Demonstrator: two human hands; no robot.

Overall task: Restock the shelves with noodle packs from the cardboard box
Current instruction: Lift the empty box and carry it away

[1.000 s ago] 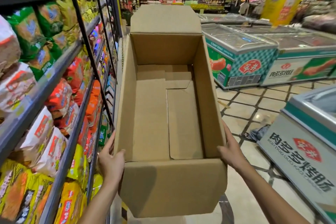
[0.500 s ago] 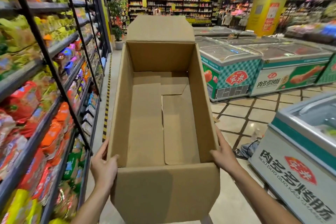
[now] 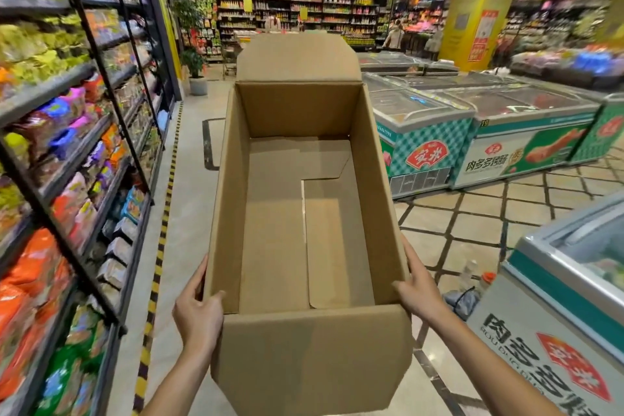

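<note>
Both hands, left hand (image 3: 197,309) and right hand (image 3: 417,287), grip the empty cardboard box (image 3: 304,213) by its near corners, thumbs hooked inside; its long side runs straight away from the fingers.

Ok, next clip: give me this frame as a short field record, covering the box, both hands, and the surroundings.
setting: supermarket aisle
cardboard box: open, flaps out, no packs inside
left hand: grips the box's near left corner, thumb over the rim
right hand: holds the box's right wall from outside
shelves: to the left, stocked with packs
chest freezers: to the right
restocking: box looks emptied
</note>
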